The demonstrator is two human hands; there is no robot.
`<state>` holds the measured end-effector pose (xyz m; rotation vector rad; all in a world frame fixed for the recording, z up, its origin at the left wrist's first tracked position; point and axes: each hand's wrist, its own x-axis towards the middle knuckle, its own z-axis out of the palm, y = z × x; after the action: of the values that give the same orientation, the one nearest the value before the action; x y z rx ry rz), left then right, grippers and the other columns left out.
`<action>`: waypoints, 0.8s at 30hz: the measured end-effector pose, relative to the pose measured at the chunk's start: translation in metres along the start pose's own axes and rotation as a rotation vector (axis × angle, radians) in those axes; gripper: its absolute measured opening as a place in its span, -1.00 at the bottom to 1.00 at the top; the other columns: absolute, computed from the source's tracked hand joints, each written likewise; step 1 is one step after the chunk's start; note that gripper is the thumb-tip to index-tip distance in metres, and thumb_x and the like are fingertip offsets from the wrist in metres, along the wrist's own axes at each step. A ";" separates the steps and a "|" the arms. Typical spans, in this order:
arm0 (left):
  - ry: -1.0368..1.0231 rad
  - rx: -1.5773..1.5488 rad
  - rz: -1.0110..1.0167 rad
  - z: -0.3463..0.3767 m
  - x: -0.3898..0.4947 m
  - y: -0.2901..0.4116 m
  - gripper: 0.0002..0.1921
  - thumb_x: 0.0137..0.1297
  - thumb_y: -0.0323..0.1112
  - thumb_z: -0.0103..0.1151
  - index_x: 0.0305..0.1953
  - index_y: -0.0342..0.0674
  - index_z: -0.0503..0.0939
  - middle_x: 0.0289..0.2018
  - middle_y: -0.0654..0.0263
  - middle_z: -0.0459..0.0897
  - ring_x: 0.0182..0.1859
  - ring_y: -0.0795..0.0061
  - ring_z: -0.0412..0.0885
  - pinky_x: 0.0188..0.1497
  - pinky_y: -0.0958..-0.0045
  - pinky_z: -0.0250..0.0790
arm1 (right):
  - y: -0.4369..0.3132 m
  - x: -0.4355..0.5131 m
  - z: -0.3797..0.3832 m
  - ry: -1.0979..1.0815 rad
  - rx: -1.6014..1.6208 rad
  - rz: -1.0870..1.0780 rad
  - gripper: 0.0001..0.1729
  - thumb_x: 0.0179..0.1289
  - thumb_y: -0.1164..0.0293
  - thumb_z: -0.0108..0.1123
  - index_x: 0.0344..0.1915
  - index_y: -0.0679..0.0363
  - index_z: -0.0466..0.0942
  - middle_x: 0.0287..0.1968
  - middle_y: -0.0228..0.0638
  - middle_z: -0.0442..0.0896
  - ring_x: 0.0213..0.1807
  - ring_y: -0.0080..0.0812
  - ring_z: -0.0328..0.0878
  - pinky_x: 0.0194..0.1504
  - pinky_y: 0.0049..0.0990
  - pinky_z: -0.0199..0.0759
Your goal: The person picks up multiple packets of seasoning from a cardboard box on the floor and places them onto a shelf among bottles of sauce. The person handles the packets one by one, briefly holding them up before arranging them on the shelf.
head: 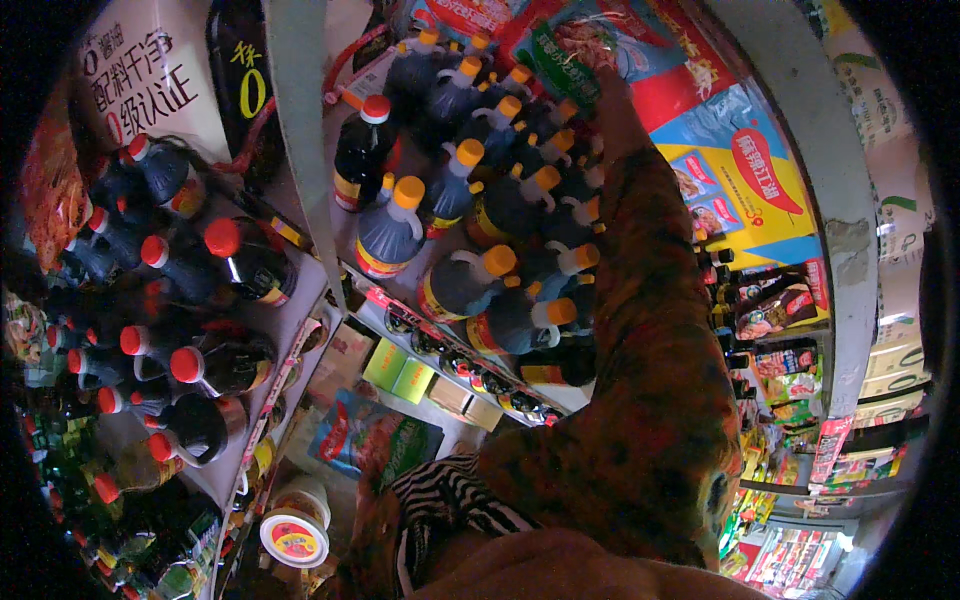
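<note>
My right arm, in a dark patterned sleeve, stretches up past the bottles to the top of the view. There my right hand [613,94] holds a green and blue food packet [570,64] by its side, against a red and blue printed backing; its fingertips are partly blurred. Low in the view, close to my body, my left hand [367,480] grips a similar food packet [375,439] by its lower edge. Part of this hand is dim. Left of my right arm stand several dark bottles with orange caps [390,232] and looped handles.
A metal post [307,135] divides the shelves. Left of it stand red-capped bottles [225,367]. Below are a white-lidded tub [296,536], yellow-green boxes [397,367] and cartons [341,360]. To the right, a printed panel [739,180] and hanging packets [776,304] line a grey frame [847,247].
</note>
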<state>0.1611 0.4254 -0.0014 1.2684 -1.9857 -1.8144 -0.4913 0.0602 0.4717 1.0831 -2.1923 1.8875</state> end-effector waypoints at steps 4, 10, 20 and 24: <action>-0.012 -0.007 -0.005 0.003 -0.013 -0.006 -0.55 0.12 -0.37 0.24 0.06 -0.32 0.44 -0.15 0.25 0.59 -0.10 0.33 0.56 -0.03 0.29 0.44 | 0.005 -0.004 -0.016 0.037 -0.138 -0.084 -0.23 0.21 0.12 0.24 0.28 0.15 0.10 0.27 -0.19 0.18 0.26 -0.13 0.20 0.16 -0.10 0.23; -0.022 -0.014 -0.034 0.010 -0.041 -0.017 -0.55 0.12 -0.37 0.24 0.06 -0.32 0.44 -0.15 0.25 0.59 -0.11 0.33 0.56 -0.04 0.29 0.44 | 0.005 -0.016 -0.041 0.055 -0.277 -0.162 -0.19 0.22 0.12 0.24 0.32 0.13 0.06 0.31 -0.20 0.13 0.30 -0.13 0.16 0.20 -0.09 0.20; 0.000 -0.067 0.002 0.007 -0.054 -0.011 -0.55 0.11 -0.37 0.25 0.05 -0.32 0.44 -0.16 0.27 0.59 -0.12 0.34 0.57 -0.05 0.30 0.44 | -0.040 -0.082 -0.068 -0.071 -0.238 -0.175 -0.13 0.22 0.11 0.25 0.37 0.10 -0.02 0.37 -0.21 0.04 0.37 -0.13 0.08 0.27 -0.08 0.15; 0.044 -0.218 0.014 0.005 -0.058 0.001 -0.55 0.11 -0.37 0.25 0.05 -0.33 0.44 -0.17 0.27 0.59 -0.12 0.35 0.57 -0.05 0.31 0.44 | -0.094 -0.159 -0.072 -0.254 -0.118 -0.119 -0.10 0.22 0.10 0.25 0.39 0.09 -0.05 0.40 -0.22 0.01 0.40 -0.13 0.05 0.29 -0.07 0.13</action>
<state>0.1939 0.4675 0.0217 1.2138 -1.7151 -1.9174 -0.3500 0.1975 0.4959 1.4641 -2.2714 1.6284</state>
